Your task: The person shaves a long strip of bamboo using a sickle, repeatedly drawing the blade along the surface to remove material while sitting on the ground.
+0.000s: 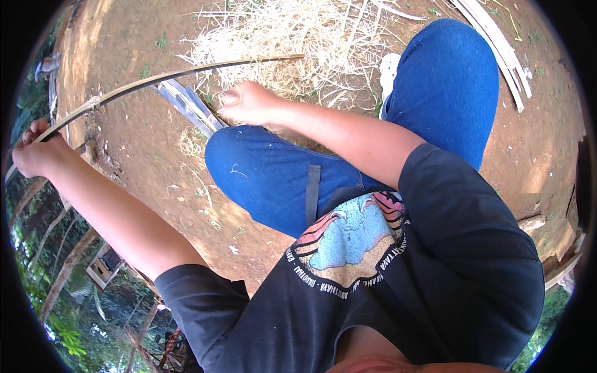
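Note:
A long, thin bamboo strip (155, 78) bows from the far left toward the middle, pale on one edge and dark on the other. My left hand (40, 150), at the far left, is closed around its lower end. A knot shows partway along the strip. My right hand (250, 103) is beyond my left knee, below the strip's far part and apart from it. Its fingers are curled in and slightly blurred; what they hold, if anything, is hidden. Beside that hand, a bundle of split strips (186, 102) lies by my knee.
A heap of pale shavings (292, 37) covers the ground in front. Long pale slats (494, 43) lie at the far right. My legs in blue trousers (448, 87) are bent on the brown dirt ground (528, 143). Branches and a small wooden box (102, 267) are at the lower left.

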A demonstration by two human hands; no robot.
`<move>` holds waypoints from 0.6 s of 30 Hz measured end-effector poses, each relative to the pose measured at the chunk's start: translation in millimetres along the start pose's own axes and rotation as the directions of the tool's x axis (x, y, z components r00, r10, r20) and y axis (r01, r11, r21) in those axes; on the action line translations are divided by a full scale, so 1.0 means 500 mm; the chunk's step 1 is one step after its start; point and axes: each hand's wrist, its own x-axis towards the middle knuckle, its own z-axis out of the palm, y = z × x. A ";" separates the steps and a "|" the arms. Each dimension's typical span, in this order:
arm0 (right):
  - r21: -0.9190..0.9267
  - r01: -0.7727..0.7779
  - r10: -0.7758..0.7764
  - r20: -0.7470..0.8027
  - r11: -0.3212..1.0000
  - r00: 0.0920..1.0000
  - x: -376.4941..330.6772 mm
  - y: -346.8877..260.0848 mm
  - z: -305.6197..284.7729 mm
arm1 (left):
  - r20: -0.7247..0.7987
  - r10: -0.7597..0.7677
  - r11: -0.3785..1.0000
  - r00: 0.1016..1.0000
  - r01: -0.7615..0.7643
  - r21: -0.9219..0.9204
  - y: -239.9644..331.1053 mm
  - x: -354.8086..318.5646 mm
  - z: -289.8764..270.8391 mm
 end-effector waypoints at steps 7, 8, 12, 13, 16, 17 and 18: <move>-0.192 0.284 -0.282 0.037 0.939 0.959 0.022 -0.003 0.012 | 0.020 0.022 1.000 1.000 -0.023 0.017 0.019 -0.039 0.057; -0.066 -0.067 0.068 0.015 0.996 0.998 0.028 0.051 -0.020 | 0.027 0.029 0.999 0.999 -0.029 0.012 0.023 -0.045 0.052; -0.553 -0.257 0.194 -0.172 0.792 0.966 0.031 0.309 -0.252 | 0.137 0.029 0.999 0.990 -0.024 -0.036 0.033 -0.046 0.043; -0.680 -0.239 0.106 -0.232 0.693 0.967 0.023 0.300 -0.265 | 0.154 0.024 0.999 0.988 -0.019 -0.033 0.032 -0.043 0.031; -0.322 -0.404 0.363 -0.182 0.856 0.914 0.018 0.229 -0.211 | 0.122 0.004 0.999 0.993 0.001 -0.036 0.032 -0.039 0.041; -0.231 -0.417 0.373 -0.213 0.879 0.903 0.012 0.204 -0.172 | 0.108 0.009 0.998 0.994 -0.003 -0.056 0.026 -0.048 0.058; -0.170 -0.345 0.309 -0.207 0.923 0.929 0.005 0.162 -0.135 | 0.095 0.011 0.998 0.995 -0.004 -0.067 0.023 -0.056 0.070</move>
